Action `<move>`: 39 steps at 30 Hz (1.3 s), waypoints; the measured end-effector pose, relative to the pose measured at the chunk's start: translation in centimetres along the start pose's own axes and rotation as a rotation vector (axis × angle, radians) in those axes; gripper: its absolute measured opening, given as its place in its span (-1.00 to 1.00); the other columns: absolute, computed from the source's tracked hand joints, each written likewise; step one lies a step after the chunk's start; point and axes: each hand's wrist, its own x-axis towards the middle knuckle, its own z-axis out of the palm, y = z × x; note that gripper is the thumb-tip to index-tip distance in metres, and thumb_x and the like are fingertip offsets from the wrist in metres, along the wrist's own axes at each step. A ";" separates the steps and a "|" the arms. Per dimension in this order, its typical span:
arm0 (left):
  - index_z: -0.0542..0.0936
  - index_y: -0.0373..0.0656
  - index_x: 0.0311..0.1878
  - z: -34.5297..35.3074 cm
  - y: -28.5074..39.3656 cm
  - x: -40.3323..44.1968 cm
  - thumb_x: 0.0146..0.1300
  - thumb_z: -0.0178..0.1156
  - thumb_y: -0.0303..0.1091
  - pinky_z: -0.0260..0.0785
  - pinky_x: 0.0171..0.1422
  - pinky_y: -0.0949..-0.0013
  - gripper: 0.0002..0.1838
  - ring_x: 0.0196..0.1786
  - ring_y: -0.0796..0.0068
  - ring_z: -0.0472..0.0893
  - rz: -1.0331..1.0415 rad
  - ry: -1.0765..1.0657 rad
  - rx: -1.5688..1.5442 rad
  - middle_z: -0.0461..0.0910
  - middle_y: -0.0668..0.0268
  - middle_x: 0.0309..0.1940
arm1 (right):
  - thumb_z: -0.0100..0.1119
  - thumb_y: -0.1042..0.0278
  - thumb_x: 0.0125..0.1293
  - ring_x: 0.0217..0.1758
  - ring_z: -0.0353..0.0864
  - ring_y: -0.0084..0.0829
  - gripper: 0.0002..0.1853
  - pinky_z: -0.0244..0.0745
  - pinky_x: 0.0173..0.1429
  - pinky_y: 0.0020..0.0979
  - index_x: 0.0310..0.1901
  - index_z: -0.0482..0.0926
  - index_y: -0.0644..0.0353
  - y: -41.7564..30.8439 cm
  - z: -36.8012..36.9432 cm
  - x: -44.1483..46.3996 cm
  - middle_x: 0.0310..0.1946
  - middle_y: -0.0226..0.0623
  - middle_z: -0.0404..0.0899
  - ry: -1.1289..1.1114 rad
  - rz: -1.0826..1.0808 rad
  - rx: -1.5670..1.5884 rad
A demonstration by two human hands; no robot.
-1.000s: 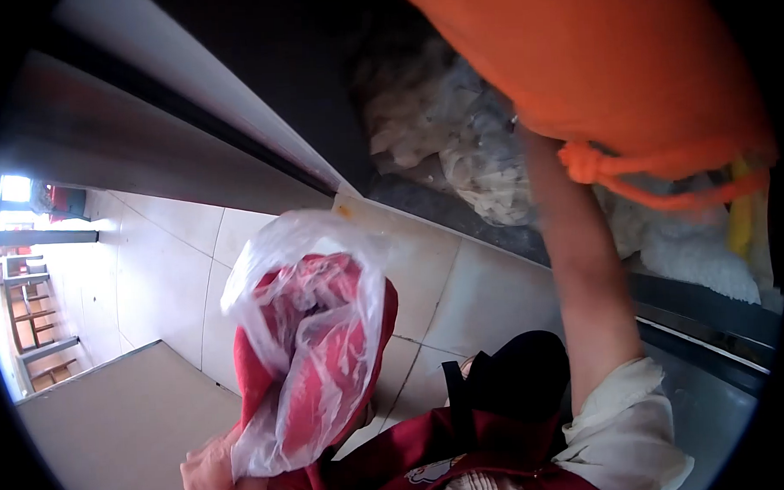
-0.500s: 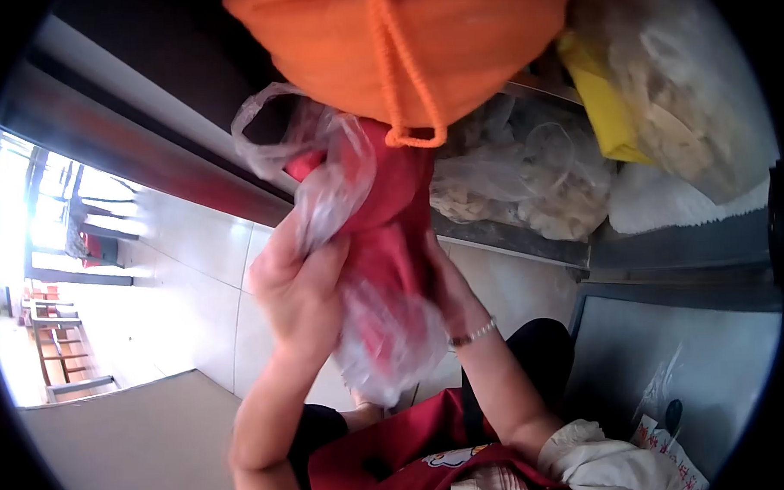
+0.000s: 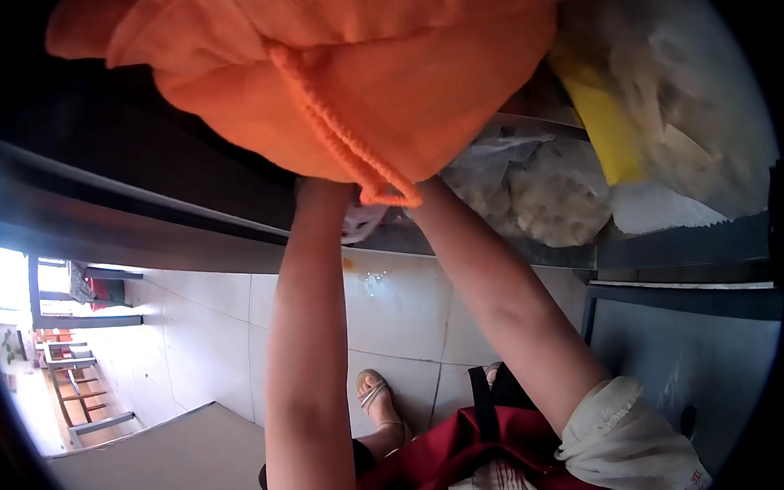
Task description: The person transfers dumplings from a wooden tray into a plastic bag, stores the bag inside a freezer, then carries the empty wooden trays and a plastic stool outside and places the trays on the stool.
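Observation:
Both of my forearms, the left point(image 3: 307, 326) and the right point(image 3: 498, 302), reach forward side by side into a dark-edged compartment. An orange cloth with a looped drawstring point(image 3: 354, 147) hangs close in front of the camera and covers my left hand and my right hand, so their fingers are hidden. Between my wrists a bit of thin clear plastic bag point(image 3: 362, 223) shows. Just right of my right wrist lie clear bags of pale lumpy pieces point(image 3: 559, 196). The red item seen earlier is out of sight.
A yellow packet point(image 3: 603, 117) and a large clear bag with pale contents point(image 3: 685, 105) fill the compartment's right side. Below it is a grey panel point(image 3: 685, 364). Tiled floor point(image 3: 395, 323) lies under my arms, with a wet-looking patch. Chairs point(image 3: 77, 386) stand far left.
My hands have moved forward, from holding the red item in clear plastic above the floor to behind the orange cloth. The cloth now covers more of the view.

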 end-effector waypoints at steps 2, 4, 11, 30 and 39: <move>0.42 -0.29 -0.05 0.8 -1.6 0.3 0.20 0.04 -0.28 0.24 0.10 0.32 -0.68 0.00 0.29 0.47 0.026 -0.017 0.077 0.52 0.14 -0.13 | -0.12 0.11 0.37 0.18 0.33 -0.27 -0.50 0.22 0.25 -0.28 0.21 0.22 0.28 1.2 -1.4 -0.5 0.13 -0.12 0.33 0.098 -0.087 -0.266; 0.41 -0.27 -0.02 1.5 -2.7 0.5 0.22 0.01 -0.23 0.21 0.13 0.30 -0.65 0.04 0.27 0.45 0.059 -0.038 0.168 0.50 0.13 -0.09 | -0.13 0.11 0.37 0.21 0.31 -0.24 -0.49 0.18 0.27 -0.27 0.21 0.21 0.30 2.7 -3.1 -2.0 0.15 -0.08 0.32 0.189 -0.170 -0.523; 0.37 -0.21 0.09 3.3 -4.8 -2.1 0.28 -0.08 -0.07 0.12 0.25 0.23 -0.54 0.16 0.19 0.35 0.136 -0.063 0.466 0.43 0.13 0.04 | -0.11 0.22 0.35 0.30 0.20 -0.19 -0.41 0.10 0.33 -0.22 0.32 0.01 0.28 5.6 -2.2 -6.8 0.31 0.00 0.07 0.357 -0.624 -1.145; 0.29 -0.25 0.16 4.2 6.4 -12.4 0.06 0.19 -0.35 0.32 0.11 0.07 -0.43 0.04 -0.09 0.44 -0.135 -0.206 0.057 0.28 -0.06 0.12 | 0.26 0.44 0.05 -0.20 0.49 -0.38 -0.56 0.46 -0.17 -0.34 -0.02 0.37 0.33 -3.6 -2.5 -16.6 -0.19 -0.12 0.44 0.924 -0.977 -1.432; 0.19 -0.25 0.28 16.6 -0.9 -4.6 0.28 -0.06 -0.07 0.04 0.38 0.23 -0.40 0.29 0.09 0.27 -0.060 -0.500 -0.336 0.22 0.02 0.28 | 0.11 0.30 0.20 0.25 0.20 -0.26 -0.46 0.09 0.34 -0.30 0.21 0.24 0.22 -11.4 -2.1 -7.7 0.18 -0.10 0.26 0.584 -0.519 -1.203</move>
